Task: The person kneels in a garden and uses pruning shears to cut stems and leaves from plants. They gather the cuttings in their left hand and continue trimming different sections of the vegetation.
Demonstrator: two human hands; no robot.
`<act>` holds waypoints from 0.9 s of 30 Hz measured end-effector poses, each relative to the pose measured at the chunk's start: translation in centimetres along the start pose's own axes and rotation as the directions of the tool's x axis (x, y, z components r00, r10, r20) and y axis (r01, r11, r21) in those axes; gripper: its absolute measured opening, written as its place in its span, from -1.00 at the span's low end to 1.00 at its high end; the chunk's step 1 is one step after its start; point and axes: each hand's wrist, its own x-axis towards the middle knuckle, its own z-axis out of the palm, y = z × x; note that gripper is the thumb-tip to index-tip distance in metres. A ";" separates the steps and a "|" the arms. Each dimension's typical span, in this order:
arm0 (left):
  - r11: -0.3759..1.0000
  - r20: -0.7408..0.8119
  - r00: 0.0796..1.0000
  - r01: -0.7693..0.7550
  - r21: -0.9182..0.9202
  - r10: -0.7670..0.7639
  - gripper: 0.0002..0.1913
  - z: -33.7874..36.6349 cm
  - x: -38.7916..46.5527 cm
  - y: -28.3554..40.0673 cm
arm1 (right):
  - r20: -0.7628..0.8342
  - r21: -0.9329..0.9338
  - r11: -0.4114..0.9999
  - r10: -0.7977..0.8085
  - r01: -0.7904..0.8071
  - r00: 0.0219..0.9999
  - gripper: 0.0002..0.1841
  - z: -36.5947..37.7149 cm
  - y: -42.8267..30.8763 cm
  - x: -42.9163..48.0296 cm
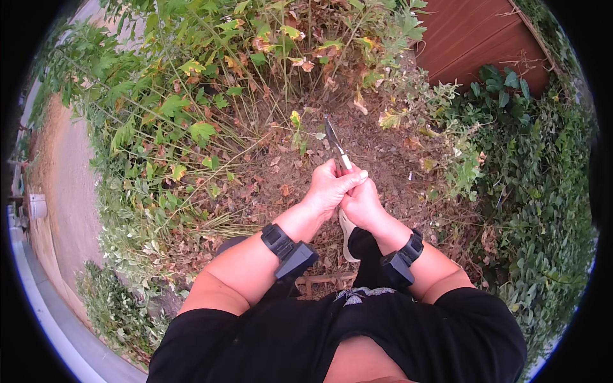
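In front of me, both hands meet around the handle of a bladed garden tool (pixel 336 139). Its dark, narrow blade points away from me, and a white section shows just beyond my fingers. My left hand (pixel 326 187) wraps the grip from the left, its thumb crossing over toward my right hand (pixel 363 198). The right hand closes on the same grip from the other side. Most of the handle is hidden by the fingers, so the tool's exact kind is unclear. Beneath it lies soil (pixel 306 177) strewn with dry leaves.
Tall leafy plants (pixel 191 110) with yellowing leaves lean across the left and far side. A reddish-brown panelled structure (pixel 479 43) stands far right, above dense green vines (pixel 536 191). Cut stalks (pixel 222 225) lie near my left forearm. A paved path (pixel 72 167) runs along the left.
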 end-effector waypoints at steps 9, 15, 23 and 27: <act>0.963 -0.041 0.971 -0.229 0.143 0.237 -0.79 4.6 -4.4 -3.8 | 0.138 0.043 0.997 -0.076 0.071 0.987 -0.63 -3.8 0.6 -5.5; 0.923 -0.056 0.937 -0.327 0.203 0.345 -0.76 5.7 -10.8 -5.4 | 0.281 0.152 0.988 -0.006 -0.039 0.960 -0.69 -3.8 0.4 -10.3; 0.863 -0.016 0.918 -0.367 0.348 0.397 -0.76 8.3 -16.9 -8.6 | 0.101 0.171 0.966 -0.212 0.193 0.972 -0.73 -4.0 0.3 -18.5; 0.826 0.090 0.895 -0.439 0.354 0.437 -0.74 9.5 -18.5 -9.0 | -0.026 0.184 0.894 -0.411 0.409 0.911 -0.79 -3.6 -1.3 -20.7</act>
